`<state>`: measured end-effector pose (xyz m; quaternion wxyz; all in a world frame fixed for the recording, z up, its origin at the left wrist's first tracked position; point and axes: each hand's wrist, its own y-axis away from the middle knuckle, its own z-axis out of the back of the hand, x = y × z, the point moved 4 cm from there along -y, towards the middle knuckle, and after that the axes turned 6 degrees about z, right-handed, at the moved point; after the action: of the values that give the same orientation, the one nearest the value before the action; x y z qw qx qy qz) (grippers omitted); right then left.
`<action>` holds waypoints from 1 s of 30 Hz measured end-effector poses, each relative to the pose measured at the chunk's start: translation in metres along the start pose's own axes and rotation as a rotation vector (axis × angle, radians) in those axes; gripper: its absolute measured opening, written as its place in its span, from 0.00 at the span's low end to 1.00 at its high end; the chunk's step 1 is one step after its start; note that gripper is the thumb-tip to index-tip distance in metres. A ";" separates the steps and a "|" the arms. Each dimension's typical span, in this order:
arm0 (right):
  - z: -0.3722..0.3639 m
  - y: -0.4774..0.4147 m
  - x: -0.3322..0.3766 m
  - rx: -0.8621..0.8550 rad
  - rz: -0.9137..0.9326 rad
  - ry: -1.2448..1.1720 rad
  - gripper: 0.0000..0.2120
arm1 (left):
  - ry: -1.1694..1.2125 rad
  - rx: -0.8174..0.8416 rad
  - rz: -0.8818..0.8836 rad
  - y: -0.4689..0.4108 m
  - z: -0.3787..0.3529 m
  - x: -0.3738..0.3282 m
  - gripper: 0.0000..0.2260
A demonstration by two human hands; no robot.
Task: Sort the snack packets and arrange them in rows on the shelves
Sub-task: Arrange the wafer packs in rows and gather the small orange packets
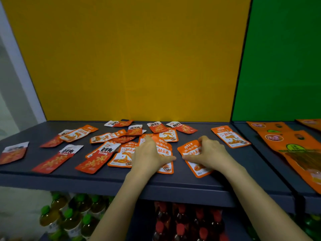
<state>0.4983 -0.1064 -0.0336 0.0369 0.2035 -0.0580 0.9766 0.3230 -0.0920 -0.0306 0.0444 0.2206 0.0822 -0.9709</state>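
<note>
Fingers (148, 141) of the left hand (147, 153) lie stretched forward and close together, pressing flat on a pile of orange packets (163, 151) near the middle of the shelf (260, 162), while its thumb sticks out to the right over the lowest packet of that pile. Just beside it, the right hand (211, 153) has its fingers (202, 139) curled over the far edge of a single orange packet (190, 150) and its thumb laid across the packet's face, so the packet is pinched between them; it lies tilted on the shelf, apart from the pile, its lower corner near the front edge. Both bare forearms reach up from the bottom of the view. Further right one more orange packet (229, 136) lies alone and flat. To the left of the hands, red packets (94, 160) and more orange ones are scattered unsorted, some overlapping, with a few red ones along the back by the yellow back panel (130, 58). A green panel (281, 58) backs the neighbouring shelf on the right, where large orange bags (295, 145) lie. Below, green-capped bottles (57, 218) stand on the left and red-capped bottles (180, 223) in the middle.
</note>
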 end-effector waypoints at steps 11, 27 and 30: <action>0.055 -0.011 -0.037 -0.132 0.005 -0.245 0.32 | 0.522 0.011 0.005 -0.030 0.017 -0.002 0.21; 0.042 -0.076 -0.096 -0.124 -0.218 -0.032 0.40 | -0.248 0.003 0.088 -0.052 -0.010 0.001 0.38; 0.043 -0.077 -0.097 -0.104 -0.228 -0.005 0.39 | -0.253 0.010 0.098 -0.052 -0.006 0.000 0.37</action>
<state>0.6116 -0.0407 -0.0260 0.1583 0.2091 -0.0849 0.9613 0.3191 -0.0395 -0.0287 0.1005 0.1006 0.0602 -0.9880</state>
